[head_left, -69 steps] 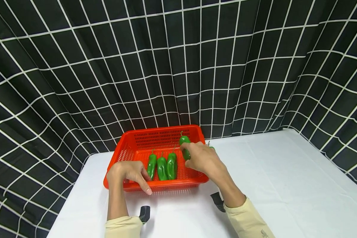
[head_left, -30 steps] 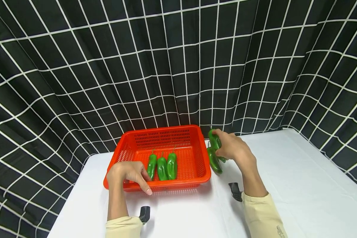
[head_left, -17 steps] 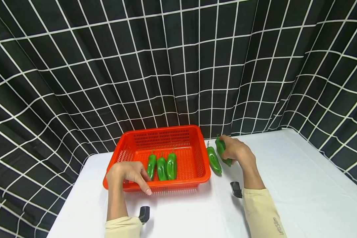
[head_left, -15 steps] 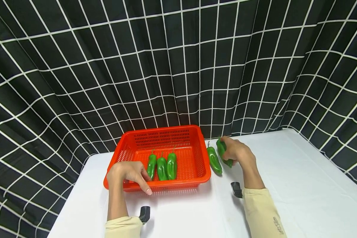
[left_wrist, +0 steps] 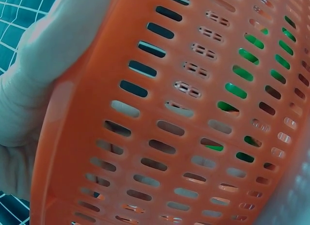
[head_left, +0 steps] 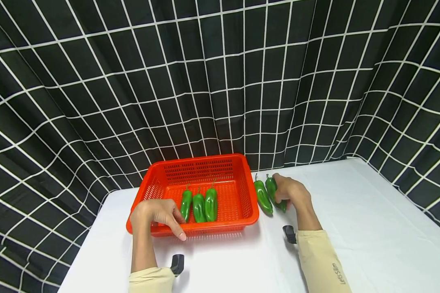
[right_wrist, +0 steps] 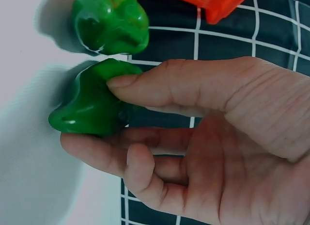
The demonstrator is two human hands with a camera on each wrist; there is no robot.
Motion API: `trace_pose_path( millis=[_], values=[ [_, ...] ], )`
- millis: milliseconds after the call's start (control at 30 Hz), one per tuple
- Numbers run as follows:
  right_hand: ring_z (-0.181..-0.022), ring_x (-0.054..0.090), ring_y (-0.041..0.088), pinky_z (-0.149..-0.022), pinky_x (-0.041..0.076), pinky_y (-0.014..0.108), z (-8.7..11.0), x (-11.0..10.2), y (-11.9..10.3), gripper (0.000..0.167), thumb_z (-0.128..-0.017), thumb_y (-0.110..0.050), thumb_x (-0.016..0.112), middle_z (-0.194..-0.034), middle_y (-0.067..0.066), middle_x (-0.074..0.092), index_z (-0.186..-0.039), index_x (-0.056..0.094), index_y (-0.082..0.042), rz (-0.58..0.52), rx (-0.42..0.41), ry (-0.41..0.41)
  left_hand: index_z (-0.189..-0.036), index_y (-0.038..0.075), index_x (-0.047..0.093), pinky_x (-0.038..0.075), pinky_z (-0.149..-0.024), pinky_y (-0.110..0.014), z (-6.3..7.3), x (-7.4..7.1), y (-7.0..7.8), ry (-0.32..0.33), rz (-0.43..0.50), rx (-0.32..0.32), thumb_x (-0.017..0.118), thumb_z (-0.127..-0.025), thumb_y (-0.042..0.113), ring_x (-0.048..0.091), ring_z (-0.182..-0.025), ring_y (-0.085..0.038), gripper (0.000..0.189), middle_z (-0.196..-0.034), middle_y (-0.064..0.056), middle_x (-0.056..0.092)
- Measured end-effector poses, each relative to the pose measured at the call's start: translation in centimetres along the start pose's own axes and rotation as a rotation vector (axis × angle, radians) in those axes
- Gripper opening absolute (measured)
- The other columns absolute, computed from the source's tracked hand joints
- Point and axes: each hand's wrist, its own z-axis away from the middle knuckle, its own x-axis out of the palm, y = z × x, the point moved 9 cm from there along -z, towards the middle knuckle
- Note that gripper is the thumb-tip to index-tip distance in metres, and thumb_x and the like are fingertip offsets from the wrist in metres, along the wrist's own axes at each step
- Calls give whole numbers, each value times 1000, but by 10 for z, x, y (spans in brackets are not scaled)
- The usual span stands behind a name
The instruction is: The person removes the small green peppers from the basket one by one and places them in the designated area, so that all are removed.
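My left hand (head_left: 159, 211) holds the front rim of a red plastic basket (head_left: 201, 228), thumb outside the wall and fingers inside. In the left wrist view that hand (left_wrist: 53, 45) lies along the rim of the slotted basket wall (left_wrist: 145, 108). Inside the basket lie three green peppers (head_left: 210, 204), stems pointing away. My right hand (head_left: 291, 190) pinches another green pepper (head_left: 271, 188) on the table, right of the basket. In the right wrist view its thumb and fingers close round that pepper (right_wrist: 92, 101). Close on its left lies one more green pepper (head_left: 262, 196).
A white cloth covers the table (head_left: 352, 228). Behind and at the sides hangs a black curtain (head_left: 190, 81) with a white grid. Small black devices (head_left: 177, 264) sit at both wrists.
My right hand has carried a pepper out of the basket, over its right wall and down onto the table, beside the other pepper there. My left hand stays on the rim.
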Motion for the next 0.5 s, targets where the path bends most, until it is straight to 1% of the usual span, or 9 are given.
trace_pose_path(
  millis=[200,333,500],
  values=[
    [-68,75,31,-67,62,38,-3,3,6,63,-76,10,67,-98,20,63,-136,51,1,-20,32,-5,-108,25,84,44,-75,-29,0,0,0,-5,-5,4,95,-67,39,55,-94,-11,44,-104,11,78],
    [-69,76,32,-66,62,39,-4,2,6,65,-77,9,69,-100,23,65,-138,51,1,-35,42,6,-108,24,84,44,-74,-29,0,0,0,-5,-8,7,95,-68,40,54,-94,-11,45,-105,11,78],
    [-69,76,32,-67,63,39,-5,-1,5,65,-78,7,70,-102,25,67,-140,51,2,-42,33,1,-108,26,84,47,-78,-31,0,-2,1,-2,-14,1,95,-68,41,56,-95,-11,45,-106,13,78]
  ],
)
